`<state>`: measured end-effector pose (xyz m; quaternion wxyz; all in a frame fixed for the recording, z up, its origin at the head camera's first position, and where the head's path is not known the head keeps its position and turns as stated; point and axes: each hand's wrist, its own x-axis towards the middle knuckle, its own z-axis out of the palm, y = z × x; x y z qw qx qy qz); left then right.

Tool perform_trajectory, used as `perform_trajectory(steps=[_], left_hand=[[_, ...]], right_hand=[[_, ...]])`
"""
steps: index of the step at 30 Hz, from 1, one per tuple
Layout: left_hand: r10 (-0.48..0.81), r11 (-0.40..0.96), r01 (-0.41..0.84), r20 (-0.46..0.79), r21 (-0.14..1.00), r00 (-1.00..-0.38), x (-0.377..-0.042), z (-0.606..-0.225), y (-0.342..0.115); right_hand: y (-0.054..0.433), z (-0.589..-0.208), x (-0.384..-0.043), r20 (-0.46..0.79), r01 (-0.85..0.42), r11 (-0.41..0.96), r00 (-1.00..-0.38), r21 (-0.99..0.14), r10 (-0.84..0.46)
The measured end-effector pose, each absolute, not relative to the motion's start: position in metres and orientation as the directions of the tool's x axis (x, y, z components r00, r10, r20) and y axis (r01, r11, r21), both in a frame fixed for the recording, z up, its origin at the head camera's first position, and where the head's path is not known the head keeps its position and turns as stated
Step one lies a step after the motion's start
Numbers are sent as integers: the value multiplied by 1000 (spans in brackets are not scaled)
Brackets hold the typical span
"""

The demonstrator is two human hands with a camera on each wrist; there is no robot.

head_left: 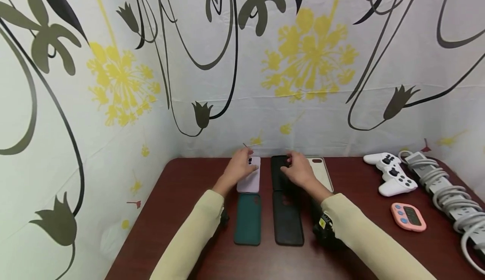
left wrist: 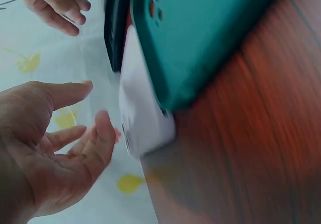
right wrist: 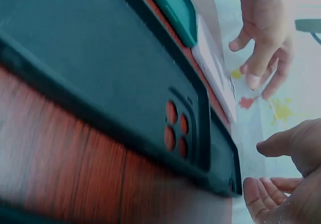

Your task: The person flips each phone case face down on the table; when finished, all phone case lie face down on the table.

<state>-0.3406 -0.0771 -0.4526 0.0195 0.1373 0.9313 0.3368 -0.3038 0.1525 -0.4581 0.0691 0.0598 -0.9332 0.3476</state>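
My left hand hovers over the far end of a lilac phone case, its fingers loosely bent and holding nothing in the left wrist view. A teal phone case lies just in front of the lilac one. Over the back black phone case is my right hand; the right wrist view shows its thumb and fingers apart around empty air. A larger black phone case with round camera holes lies nearer me. Partly behind my right hand and forearm is a white phone case.
At the table's right side lie a white game controller, a pink timer and a power strip wound with grey cable. Patterned cloth hangs along the table's back edge. A dark edge shows beneath my right forearm.
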Motion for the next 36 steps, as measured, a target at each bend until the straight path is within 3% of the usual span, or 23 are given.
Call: perform_trajectory(steps=[5, 10, 20, 36], left_hand=[[325, 580, 154, -54, 800, -944, -338, -452, -62], [342, 560, 86, -135, 824, -930, -333, -452, -44], [265, 635, 13, -202, 772, -943, -328, -456, -18], [251, 770, 60, -214, 635, -944, -331, -457, -10]], right_hand=[[168, -463, -306, 205, -179, 768, -977, -615, -64], [178, -468, -306, 184, -156, 782, -982, -604, -54], [177, -470, -301, 113, -152, 824, -988, -546, -107], [170, -475, -300, 124, -186, 827, -982, -530, -142]])
